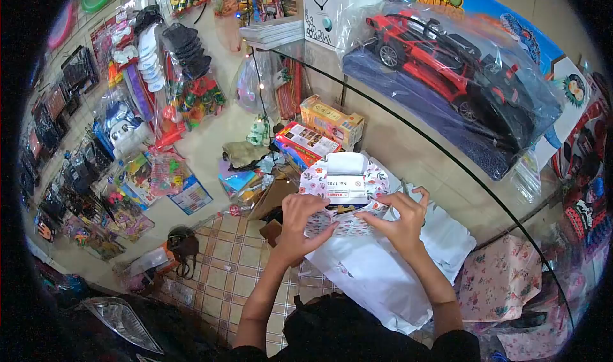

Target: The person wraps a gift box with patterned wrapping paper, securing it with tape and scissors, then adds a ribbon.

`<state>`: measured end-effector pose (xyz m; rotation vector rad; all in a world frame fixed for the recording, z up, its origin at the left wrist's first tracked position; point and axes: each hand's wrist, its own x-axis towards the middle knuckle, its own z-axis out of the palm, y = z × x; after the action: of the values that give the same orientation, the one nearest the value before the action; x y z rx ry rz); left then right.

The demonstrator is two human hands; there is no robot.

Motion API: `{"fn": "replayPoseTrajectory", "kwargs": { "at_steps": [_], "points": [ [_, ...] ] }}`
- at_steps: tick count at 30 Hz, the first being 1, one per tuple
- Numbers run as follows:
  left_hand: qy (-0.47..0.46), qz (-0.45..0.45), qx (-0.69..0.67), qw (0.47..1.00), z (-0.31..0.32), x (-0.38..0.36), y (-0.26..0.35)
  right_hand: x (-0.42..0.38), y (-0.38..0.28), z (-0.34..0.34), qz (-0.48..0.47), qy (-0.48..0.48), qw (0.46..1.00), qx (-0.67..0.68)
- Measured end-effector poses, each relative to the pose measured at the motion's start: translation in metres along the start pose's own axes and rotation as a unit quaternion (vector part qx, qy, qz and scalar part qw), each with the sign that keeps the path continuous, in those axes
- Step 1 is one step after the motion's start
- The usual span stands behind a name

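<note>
Small white box (345, 182), the one with the "No." label on its side, is sitting on the glass desk (447, 183) right in front of you, and I'd say you're roughly mid-wrap: the floral wrapping paper (357, 224) already comes up around its lower part and sides, but the top of the box is still bare and I can't spot any tape on it. Your left hand (300, 224) is pressing the paper flat against the near face, fingers spread, and your right hand (399, 218) is pinching a fold of the same paper on the other side, so both are gripping paper, not the box itself. More paper hangs off the edge toward you, white side up. Further back there's a yellow cardboard box (332, 120) and a red flat box (306, 139), both closed, contents unknown. Beyond that on the desk, a clear plastic bag holds a red toy car (440, 61).
</note>
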<state>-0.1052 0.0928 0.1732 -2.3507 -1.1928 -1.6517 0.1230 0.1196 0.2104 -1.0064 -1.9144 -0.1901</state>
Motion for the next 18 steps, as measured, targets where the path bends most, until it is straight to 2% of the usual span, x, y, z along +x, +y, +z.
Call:
{"fn": "replayPoseTrajectory", "kwargs": {
  "at_steps": [8, 11, 14, 18],
  "points": [
    [0.04, 0.006, -0.054, 0.998, 0.001, -0.007, -0.003, 0.006, 0.001, 0.0, 0.016, -0.015, 1.0, 0.017],
    [0.014, -0.011, -0.07, 0.997, -0.006, -0.002, -0.002, 0.006, 0.003, 0.0, 0.02, -0.016, 0.999, 0.019],
    [-0.026, -0.037, 0.003, 0.999, -0.02, 0.015, 0.014, 0.008, 0.0, 0.0, 0.021, -0.009, 1.0, 0.021],
    [-0.069, -0.007, -0.002, 0.998, -0.033, 0.02, 0.008, 0.01, 0.0, 0.0, 0.038, -0.023, 0.999, 0.02]
  ]
}}
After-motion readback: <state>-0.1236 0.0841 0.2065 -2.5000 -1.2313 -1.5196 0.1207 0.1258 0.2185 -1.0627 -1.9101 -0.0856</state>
